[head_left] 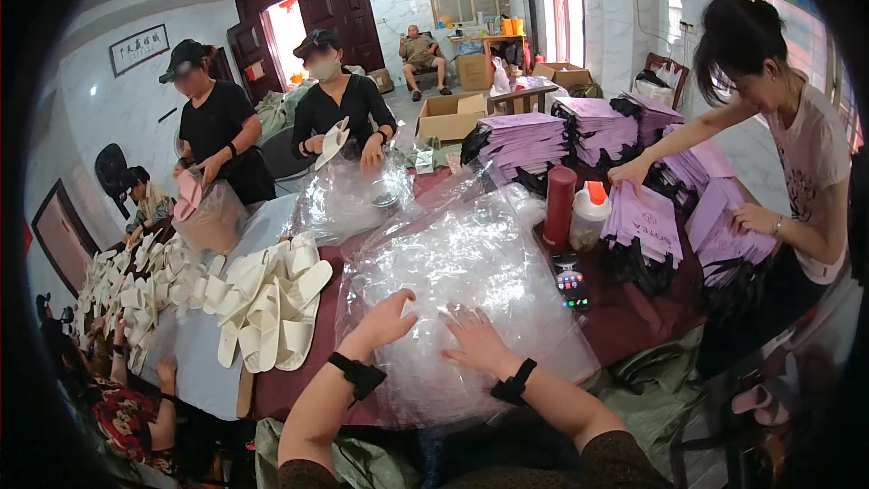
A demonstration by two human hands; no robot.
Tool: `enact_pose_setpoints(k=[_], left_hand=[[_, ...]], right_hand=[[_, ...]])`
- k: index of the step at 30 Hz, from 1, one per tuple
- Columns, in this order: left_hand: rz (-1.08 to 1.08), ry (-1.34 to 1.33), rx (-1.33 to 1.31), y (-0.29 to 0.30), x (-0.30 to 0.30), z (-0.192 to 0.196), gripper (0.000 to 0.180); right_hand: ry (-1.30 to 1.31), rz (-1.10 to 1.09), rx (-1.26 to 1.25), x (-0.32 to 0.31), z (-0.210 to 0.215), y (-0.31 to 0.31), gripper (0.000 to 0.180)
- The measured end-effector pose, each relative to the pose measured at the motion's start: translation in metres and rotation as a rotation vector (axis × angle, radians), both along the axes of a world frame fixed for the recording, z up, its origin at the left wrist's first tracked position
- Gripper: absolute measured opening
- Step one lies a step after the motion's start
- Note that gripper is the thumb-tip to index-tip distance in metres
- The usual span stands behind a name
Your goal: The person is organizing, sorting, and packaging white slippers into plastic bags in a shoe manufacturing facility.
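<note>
At the near edge of the table, directly below you: your left hand (387, 319) and your right hand (472, 340), both flat and spread, palms down, resting on a heap of clear plastic bags (462, 263). Neither hand is closed around anything; fingers are loose and pressing the film. Each wrist carries a black strap.

Item, the heap: crinkled transparent bags, piled on the dark red tabletop (625, 317), running from your hands away toward the table's middle.

Item, to your left of the heap: a pile of cream slippers (272, 308), just beside the bags, on a pale cloth. More cream slippers (136, 281) spread along the far left side.

Item, to your right of the heap: a smartphone (570, 282) with a lit screen, lying flat on the tabletop, near the bags' edge.

Item, beyond the phone: a red cylindrical bottle (559, 206) standing upright, and just beside it a white bottle with an orange cap (590, 214).

Item, right side: stacks of purple flat bags (644, 222), with a co-worker's hand (627, 172) on them.

Item, farther stacks: purple flat bags (525, 143) in tall piles across the table's far end.

Item, far side: two co-workers in black, one holding a cream slipper (331, 141), the other a pink slipper (187, 194).

Item, behind: an open cardboard box (450, 118).
</note>
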State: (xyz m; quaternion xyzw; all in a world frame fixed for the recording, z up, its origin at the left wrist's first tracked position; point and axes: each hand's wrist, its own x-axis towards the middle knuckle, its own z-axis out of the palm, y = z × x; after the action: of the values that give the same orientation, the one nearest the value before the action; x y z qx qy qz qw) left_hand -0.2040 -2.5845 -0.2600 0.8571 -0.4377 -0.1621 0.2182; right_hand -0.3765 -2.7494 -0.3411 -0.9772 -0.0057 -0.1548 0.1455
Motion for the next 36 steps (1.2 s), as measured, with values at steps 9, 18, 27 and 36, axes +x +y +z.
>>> enact_pose_setpoints(k=[9,18,27,36], left_hand=[[-0.062,-0.494,0.018,0.017,-0.025,-0.047,0.096],[-0.214,-0.866,0.111,0.017,-0.048,-0.039,0.089],[-0.238,-0.571,-0.075,0.025,-0.043,-0.037,0.080],[-0.291,-0.579,-0.099,0.026,-0.040,-0.029,0.077]], right_hand=[[-0.416,0.036,-0.111,-0.045,0.089,0.006,0.037],[-0.680,0.179,-0.305,-0.039,0.133,-0.009,0.042],[0.151,0.159,-0.299,-0.105,0.122,0.011,0.025],[-0.028,0.465,0.932,-0.118,0.147,-0.035,0.021]])
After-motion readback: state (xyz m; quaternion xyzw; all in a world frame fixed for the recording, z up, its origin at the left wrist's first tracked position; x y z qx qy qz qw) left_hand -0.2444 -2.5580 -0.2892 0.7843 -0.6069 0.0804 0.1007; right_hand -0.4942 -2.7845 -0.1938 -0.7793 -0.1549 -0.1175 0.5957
